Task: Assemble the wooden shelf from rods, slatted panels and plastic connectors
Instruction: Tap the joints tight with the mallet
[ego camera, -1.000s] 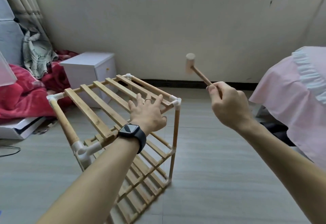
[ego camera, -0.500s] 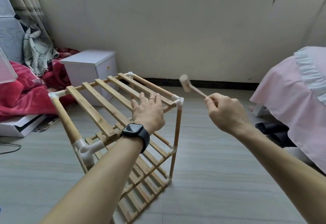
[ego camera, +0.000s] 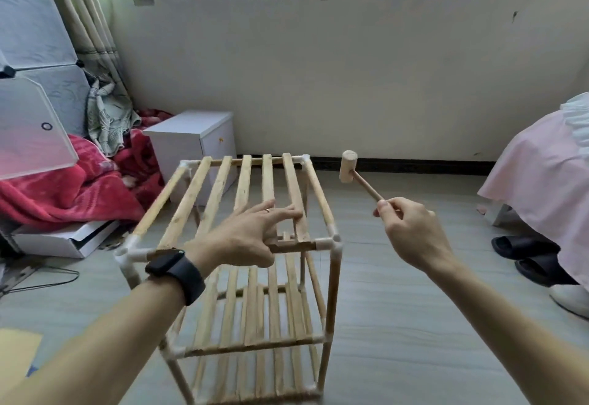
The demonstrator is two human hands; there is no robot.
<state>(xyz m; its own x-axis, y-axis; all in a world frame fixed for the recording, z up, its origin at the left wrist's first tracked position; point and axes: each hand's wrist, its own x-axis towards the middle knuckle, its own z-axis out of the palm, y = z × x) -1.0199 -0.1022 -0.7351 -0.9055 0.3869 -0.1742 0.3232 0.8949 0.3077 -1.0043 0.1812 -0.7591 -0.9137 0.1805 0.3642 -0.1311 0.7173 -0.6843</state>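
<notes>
pale wood shelf (ego camera: 245, 188), red blanket (ego camera: 73, 188), black watch (ego camera: 178, 269)

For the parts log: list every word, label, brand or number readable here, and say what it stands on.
None can be read.
The watch face is dark.
The shelf, the wooden mallet and the white cabinet show no print.
The flat white box on the floor shows no lettering that can be made out.

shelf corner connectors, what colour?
White. The connector at the near right top corner of the shelf shows it best, head view.
</notes>
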